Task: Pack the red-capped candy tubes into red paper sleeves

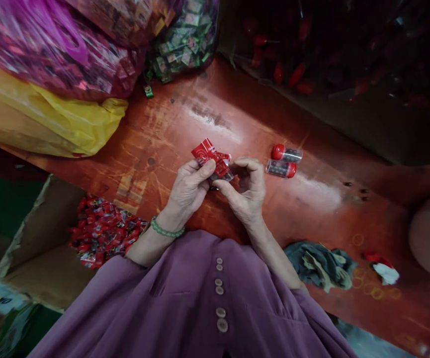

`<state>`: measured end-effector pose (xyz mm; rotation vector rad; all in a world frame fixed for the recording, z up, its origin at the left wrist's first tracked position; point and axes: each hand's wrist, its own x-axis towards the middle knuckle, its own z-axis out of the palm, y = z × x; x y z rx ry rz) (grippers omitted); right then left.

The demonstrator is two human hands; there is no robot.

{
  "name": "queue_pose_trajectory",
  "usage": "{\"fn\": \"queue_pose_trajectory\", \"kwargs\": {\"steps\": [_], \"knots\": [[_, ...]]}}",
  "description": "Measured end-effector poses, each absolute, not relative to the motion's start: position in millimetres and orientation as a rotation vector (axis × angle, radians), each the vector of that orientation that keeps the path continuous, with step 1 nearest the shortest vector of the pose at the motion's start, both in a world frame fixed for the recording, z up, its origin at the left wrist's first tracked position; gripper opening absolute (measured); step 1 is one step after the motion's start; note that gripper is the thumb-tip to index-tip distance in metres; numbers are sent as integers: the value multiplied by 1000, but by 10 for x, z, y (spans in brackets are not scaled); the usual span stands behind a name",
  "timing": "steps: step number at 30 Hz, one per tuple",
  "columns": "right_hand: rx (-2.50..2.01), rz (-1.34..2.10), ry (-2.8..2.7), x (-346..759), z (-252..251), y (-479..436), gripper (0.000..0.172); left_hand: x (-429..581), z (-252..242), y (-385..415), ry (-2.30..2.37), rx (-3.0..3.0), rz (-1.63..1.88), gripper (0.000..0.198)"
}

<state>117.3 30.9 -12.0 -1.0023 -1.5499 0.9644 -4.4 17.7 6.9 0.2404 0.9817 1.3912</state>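
Pinching a red packet between thumb and fingers, the left hand holds it over the table, in front of the shirt. The right hand is at the packet's lower end, thumb and forefinger close to it, the other fingers curled; whether they grip it, I cannot tell. A bracelet of green beads rings the left wrist.

Just beside the right hand lie two clear tubes with dark contents, side by side, their red caps at opposite ends. Nearer the person, by the right forearm, are a crumpled grey-green cloth, some rubber bands and a small white wad with red beside it.

By the left forearm, an open carton holds a heap of red packs. Beyond it sit a yellow bag, a pink bag and a clear bag of green packs.
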Motion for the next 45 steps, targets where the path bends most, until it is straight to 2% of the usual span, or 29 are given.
{"fn": "queue_pose_trajectory", "kwargs": {"steps": [6, 11, 17, 23, 25, 33, 39, 45], "knots": [[-925, 666, -1746, 1236, -62, 317, 22, -12, 80, 180, 973, 244, 1362, 35], [-926, 542, -1674, 1281, -108, 340, 26, 20, 74, 209, 993, 244, 1287, 31], [-921, 589, -1746, 1281, -119, 361, 23, 21, 49, 248, 983, 286, 1283, 37], [-965, 661, -1661, 1311, -180, 385, 25, 27, 28, 276, 987, 297, 1287, 35], [-952, 688, -1639, 1324, -207, 400, 30, 47, 24, 279, 982, 297, 1263, 35], [-872, 513, -1684, 1341, -180, 387, 26, 92, 29, 229, 907, 184, 1218, 33], [-847, 609, -1711, 1347, -185, 330, 34, 85, 48, 150, 900, 150, 1221, 33], [-799, 609, -1768, 1391, -144, 295, 25, 67, 74, 93, 888, 138, 1235, 33]]}}
